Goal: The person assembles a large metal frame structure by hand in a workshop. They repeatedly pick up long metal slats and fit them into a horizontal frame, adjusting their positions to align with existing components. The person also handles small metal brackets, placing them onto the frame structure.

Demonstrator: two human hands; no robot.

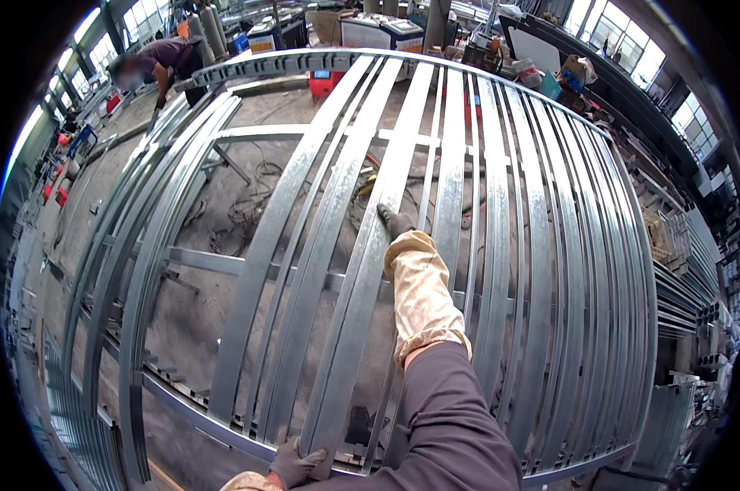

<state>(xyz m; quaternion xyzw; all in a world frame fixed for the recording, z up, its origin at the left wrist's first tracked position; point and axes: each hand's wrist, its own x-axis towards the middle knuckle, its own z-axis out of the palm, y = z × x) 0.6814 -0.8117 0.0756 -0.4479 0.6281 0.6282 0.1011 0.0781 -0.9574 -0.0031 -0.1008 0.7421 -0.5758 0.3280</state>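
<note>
"Down at the near end of the rack point(210, 427), what is my left hand point(294, 464) doing?"

"Its gloved fingers lie at the end of the wide steel bar point(357, 303), slightly parted. The underside is hidden from me, so I can't tell whether they close on it."

"And my right hand point(396, 222)?"

"Farther along that bar, by its right edge, with the fingertips toward the top face. Again I can't tell a grip from a light touch; the palm is turned away."

"Why so far apart, do you think?"

"With one at the end and the other well up the length, I'd judge I can steady something this long. One hand alone would probably let it swing."

"Where does the bar sit?"

"Near the middle of the rack, running away from me over the crossbar point(206, 260). I take that support to be there against sagging, and the gaps between bars seem to leave room for fingers."

"And the bundle point(147, 274) on the left?"

"Bars set close together, well apart from mine; a co-worker point(169, 54) bends near their far end."
</note>
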